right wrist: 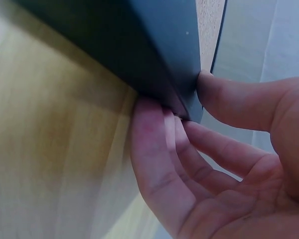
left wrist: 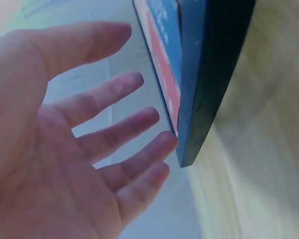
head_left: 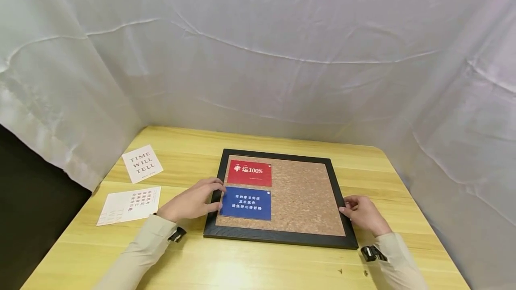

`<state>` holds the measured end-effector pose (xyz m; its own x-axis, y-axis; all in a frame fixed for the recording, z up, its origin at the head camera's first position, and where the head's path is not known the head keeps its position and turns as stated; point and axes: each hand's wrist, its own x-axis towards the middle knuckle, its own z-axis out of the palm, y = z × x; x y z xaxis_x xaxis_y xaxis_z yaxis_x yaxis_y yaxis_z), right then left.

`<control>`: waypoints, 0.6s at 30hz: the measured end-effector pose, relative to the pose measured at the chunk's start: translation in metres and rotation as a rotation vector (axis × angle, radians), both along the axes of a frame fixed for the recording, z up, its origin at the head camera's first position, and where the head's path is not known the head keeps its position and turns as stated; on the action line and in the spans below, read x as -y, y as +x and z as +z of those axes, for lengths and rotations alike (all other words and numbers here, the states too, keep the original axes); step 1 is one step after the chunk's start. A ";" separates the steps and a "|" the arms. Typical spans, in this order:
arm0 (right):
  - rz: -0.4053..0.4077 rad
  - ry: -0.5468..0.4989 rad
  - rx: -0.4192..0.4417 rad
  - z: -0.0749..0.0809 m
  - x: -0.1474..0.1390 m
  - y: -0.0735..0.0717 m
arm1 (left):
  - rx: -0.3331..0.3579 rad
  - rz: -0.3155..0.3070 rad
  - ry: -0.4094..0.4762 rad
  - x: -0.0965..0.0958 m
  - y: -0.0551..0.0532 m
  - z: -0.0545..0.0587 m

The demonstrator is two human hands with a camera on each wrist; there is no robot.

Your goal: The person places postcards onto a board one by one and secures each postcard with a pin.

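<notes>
The person's right hand [head_left: 363, 214] pinched the right edge of the corkboard [head_left: 306, 196], which lay on the table [head_left: 242, 267]. The left hand [head_left: 195, 200], fingers spread, was at its left edge by the blue card [head_left: 247, 213]; I couldn't tell if it touched. Farther off I saw the red card [head_left: 250, 178], a white card [head_left: 143, 164] and a pale curtain [head_left: 258, 93].

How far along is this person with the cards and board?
Done, it seems: the red card and blue card sit on the corkboard. In hand: the right hand grips its black frame, while the left hand is open at the opposite side. Remaining, probably: the upper white card and lower white card lie on the table; the corkboard's right side is bare.
</notes>
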<state>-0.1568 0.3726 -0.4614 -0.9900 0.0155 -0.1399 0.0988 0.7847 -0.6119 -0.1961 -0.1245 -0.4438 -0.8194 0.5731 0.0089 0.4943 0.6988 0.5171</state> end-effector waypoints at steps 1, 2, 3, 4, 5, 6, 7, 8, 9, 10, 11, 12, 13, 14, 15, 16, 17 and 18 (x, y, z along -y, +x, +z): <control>0.000 -0.003 0.002 0.000 0.000 0.000 | 0.004 0.017 0.012 0.002 0.000 0.001; -0.003 -0.002 0.001 0.000 0.001 0.000 | 0.004 0.034 0.024 0.005 -0.001 0.002; 0.000 -0.001 0.000 0.000 0.001 0.000 | 0.004 0.053 0.037 0.008 -0.002 0.004; 0.006 0.001 -0.003 0.000 0.002 -0.001 | 0.002 0.068 0.052 0.011 -0.002 0.005; 0.011 0.003 -0.005 0.001 0.002 -0.001 | 0.001 0.081 0.065 0.016 -0.003 0.007; 0.015 0.003 -0.006 0.002 0.003 -0.001 | -0.004 0.095 0.073 0.020 -0.004 0.008; 0.017 0.002 -0.006 0.002 0.003 -0.002 | -0.006 0.108 0.085 0.024 -0.006 0.011; 0.017 0.002 -0.005 0.003 0.003 -0.002 | -0.010 0.119 0.095 0.028 -0.008 0.013; 0.014 -0.001 -0.001 0.003 0.003 -0.002 | -0.013 0.128 0.108 0.033 -0.011 0.016; 0.013 -0.001 0.002 0.003 0.003 -0.002 | -0.014 0.136 0.119 0.037 -0.013 0.019; 0.007 -0.002 0.007 0.003 0.002 -0.002 | -0.008 0.144 0.135 0.041 -0.016 0.023; 0.007 -0.002 0.009 0.003 0.002 -0.001 | 0.000 0.157 0.151 0.046 -0.019 0.028; 0.002 -0.003 0.013 0.002 0.001 -0.001 | 0.010 0.171 0.168 0.051 -0.022 0.032; 0.003 -0.001 0.013 0.002 0.001 -0.001 | 0.016 0.186 0.182 0.057 -0.024 0.037; 0.002 -0.002 0.014 0.002 0.000 -0.001 | 0.018 0.201 0.194 0.063 -0.027 0.042; 0.006 -0.001 0.012 0.003 0.000 -0.001 | 0.019 0.220 0.200 0.069 -0.029 0.046; 0.005 -0.002 0.013 0.003 0.000 -0.001 | 0.021 0.246 0.205 0.076 -0.031 0.051; 0.007 0.000 0.012 0.003 0.000 -0.001 | 0.016 0.272 0.202 0.083 -0.033 0.054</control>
<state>-0.1575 0.3726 -0.4580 -0.9884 0.0089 -0.1518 0.1009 0.7851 -0.6111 -0.2292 -0.2080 -0.3899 -0.9431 0.3211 0.0859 0.2943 0.6865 0.6650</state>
